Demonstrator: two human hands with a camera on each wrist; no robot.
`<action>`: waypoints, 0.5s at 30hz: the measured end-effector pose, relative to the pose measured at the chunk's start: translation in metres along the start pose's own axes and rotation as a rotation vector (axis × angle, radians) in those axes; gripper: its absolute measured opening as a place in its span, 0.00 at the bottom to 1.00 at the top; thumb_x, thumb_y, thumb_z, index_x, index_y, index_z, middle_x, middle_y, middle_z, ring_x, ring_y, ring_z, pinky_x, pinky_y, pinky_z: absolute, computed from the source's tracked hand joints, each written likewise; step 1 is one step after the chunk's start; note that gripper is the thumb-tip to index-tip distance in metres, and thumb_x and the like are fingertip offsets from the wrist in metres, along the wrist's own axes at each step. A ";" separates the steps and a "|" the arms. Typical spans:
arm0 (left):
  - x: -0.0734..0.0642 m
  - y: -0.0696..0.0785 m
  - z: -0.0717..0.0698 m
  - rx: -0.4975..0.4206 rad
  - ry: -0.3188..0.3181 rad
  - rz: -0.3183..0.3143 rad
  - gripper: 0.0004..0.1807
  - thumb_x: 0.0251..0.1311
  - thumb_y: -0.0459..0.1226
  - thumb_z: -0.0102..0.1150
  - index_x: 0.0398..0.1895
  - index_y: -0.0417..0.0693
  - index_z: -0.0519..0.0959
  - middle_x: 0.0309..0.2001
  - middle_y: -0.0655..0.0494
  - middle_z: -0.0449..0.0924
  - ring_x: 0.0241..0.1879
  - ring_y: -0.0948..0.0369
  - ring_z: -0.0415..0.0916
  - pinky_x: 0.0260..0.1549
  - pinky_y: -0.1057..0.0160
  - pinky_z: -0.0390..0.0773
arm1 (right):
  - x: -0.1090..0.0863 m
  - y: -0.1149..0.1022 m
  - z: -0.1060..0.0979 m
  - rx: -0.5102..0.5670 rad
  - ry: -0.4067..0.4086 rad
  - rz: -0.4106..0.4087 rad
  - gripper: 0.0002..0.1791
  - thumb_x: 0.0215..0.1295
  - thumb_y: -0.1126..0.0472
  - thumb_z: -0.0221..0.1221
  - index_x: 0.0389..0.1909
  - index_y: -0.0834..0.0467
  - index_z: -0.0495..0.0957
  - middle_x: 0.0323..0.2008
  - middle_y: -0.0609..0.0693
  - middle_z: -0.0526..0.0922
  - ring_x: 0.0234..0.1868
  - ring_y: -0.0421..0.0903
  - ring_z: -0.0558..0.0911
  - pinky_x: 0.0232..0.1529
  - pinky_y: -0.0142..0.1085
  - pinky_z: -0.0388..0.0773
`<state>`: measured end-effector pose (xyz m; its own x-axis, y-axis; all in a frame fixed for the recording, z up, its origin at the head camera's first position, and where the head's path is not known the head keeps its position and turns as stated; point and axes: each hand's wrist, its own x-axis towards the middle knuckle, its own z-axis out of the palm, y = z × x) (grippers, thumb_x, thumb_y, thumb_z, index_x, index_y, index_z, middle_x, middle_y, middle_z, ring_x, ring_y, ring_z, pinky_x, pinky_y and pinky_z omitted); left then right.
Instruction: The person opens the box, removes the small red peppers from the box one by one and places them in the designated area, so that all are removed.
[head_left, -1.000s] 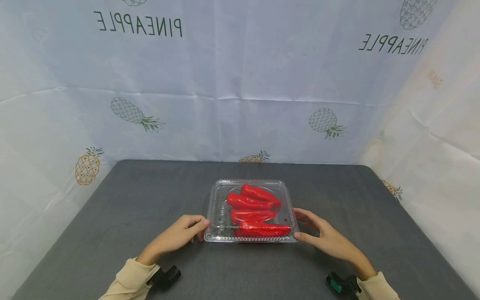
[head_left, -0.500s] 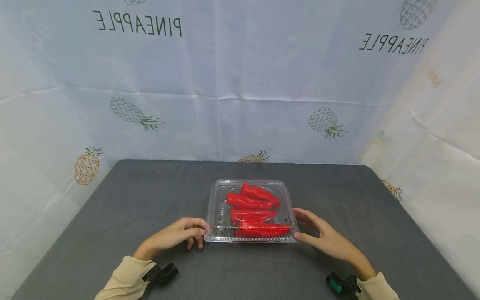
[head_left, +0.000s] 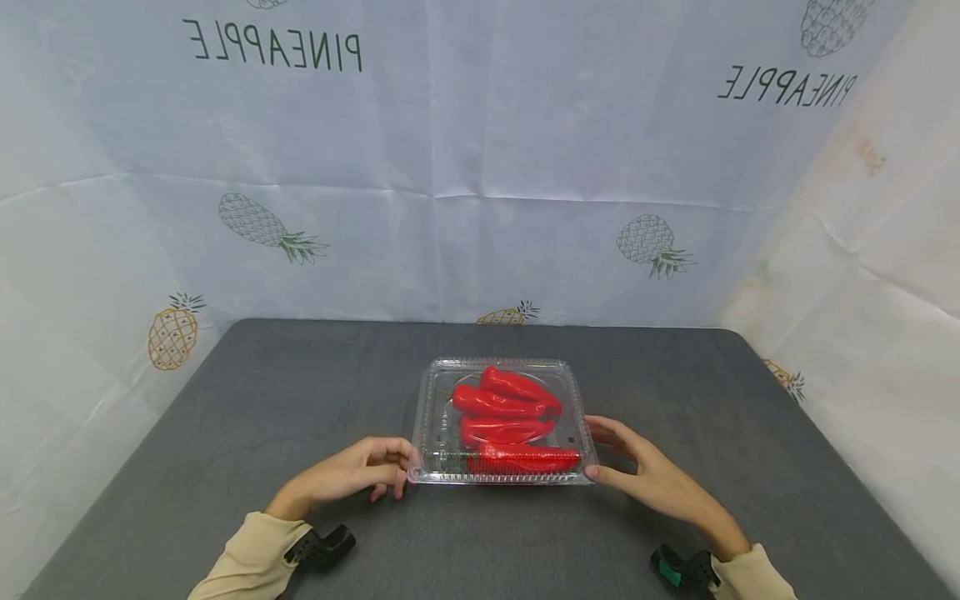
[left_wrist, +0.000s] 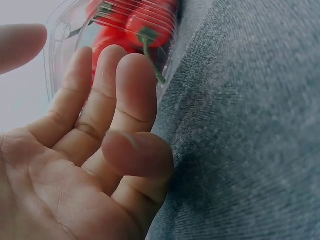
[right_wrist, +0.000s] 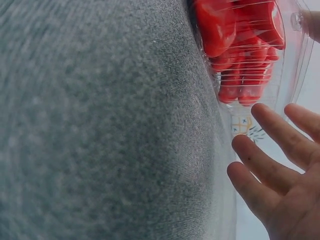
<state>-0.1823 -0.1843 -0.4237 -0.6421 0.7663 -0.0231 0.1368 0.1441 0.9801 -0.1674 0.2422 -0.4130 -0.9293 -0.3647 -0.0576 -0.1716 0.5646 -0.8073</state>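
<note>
A clear plastic clamshell box (head_left: 442,383) lies on the table with its ribbed lid down. Several red peppers (head_left: 501,406) are inside, and a green stem (left_wrist: 147,42) shows in the left wrist view. At the box's front left corner is my left hand (head_left: 348,473), fingers loosely bent, fingertips right at the rim. My right hand (head_left: 656,475) is at the opposite side, thumb tip at the front right corner and forefinger along the right edge. In the right wrist view its other fingers (right_wrist: 267,167) are spread and hold nothing.
The dark grey table (head_left: 480,542) has rounded far corners. Behind it and along both sides hangs a pale curtain (head_left: 525,150) printed with pineapples. Each wrist carries a black strap device, one at the left (head_left: 322,547) and one at the right (head_left: 682,568).
My left hand has shifted slightly left, its thumb drawing back from the box's corner and its fingers loosening. The right hand and the box have hardly moved.
</note>
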 end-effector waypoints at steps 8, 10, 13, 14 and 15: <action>0.000 -0.002 0.002 -0.033 -0.013 -0.019 0.16 0.73 0.36 0.47 0.47 0.26 0.73 0.39 0.26 0.76 0.32 0.68 0.78 0.24 0.74 0.75 | 0.000 0.001 0.001 0.008 0.004 -0.010 0.39 0.65 0.51 0.64 0.72 0.59 0.60 0.70 0.63 0.67 0.68 0.67 0.67 0.65 0.66 0.68; 0.000 -0.002 0.002 -0.057 -0.016 -0.021 0.17 0.74 0.36 0.47 0.48 0.24 0.73 0.39 0.29 0.77 0.32 0.69 0.79 0.24 0.75 0.75 | 0.000 0.001 0.001 0.013 0.006 -0.013 0.39 0.65 0.52 0.65 0.72 0.59 0.60 0.69 0.64 0.67 0.68 0.67 0.68 0.65 0.66 0.68; 0.000 -0.004 0.002 -0.090 -0.017 -0.007 0.17 0.74 0.35 0.47 0.48 0.22 0.72 0.38 0.38 0.80 0.32 0.69 0.79 0.24 0.75 0.76 | 0.000 0.001 0.001 0.021 0.005 -0.014 0.38 0.65 0.52 0.65 0.71 0.59 0.61 0.69 0.64 0.67 0.68 0.67 0.68 0.65 0.66 0.68; 0.000 -0.005 0.002 -0.101 -0.015 -0.004 0.17 0.74 0.34 0.47 0.48 0.21 0.72 0.38 0.42 0.80 0.32 0.69 0.79 0.24 0.75 0.75 | 0.000 0.002 0.000 0.024 0.005 -0.016 0.38 0.65 0.53 0.65 0.71 0.59 0.61 0.69 0.64 0.67 0.68 0.67 0.68 0.65 0.66 0.69; 0.001 -0.006 0.003 -0.111 -0.013 -0.001 0.17 0.74 0.34 0.47 0.48 0.21 0.71 0.37 0.45 0.81 0.32 0.69 0.79 0.24 0.75 0.75 | 0.000 0.002 0.000 0.026 0.004 -0.018 0.38 0.65 0.53 0.65 0.71 0.59 0.61 0.69 0.64 0.67 0.68 0.67 0.68 0.65 0.65 0.69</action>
<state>-0.1815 -0.1832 -0.4298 -0.6323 0.7743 -0.0259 0.0512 0.0750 0.9959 -0.1681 0.2435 -0.4143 -0.9276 -0.3715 -0.0401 -0.1801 0.5387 -0.8230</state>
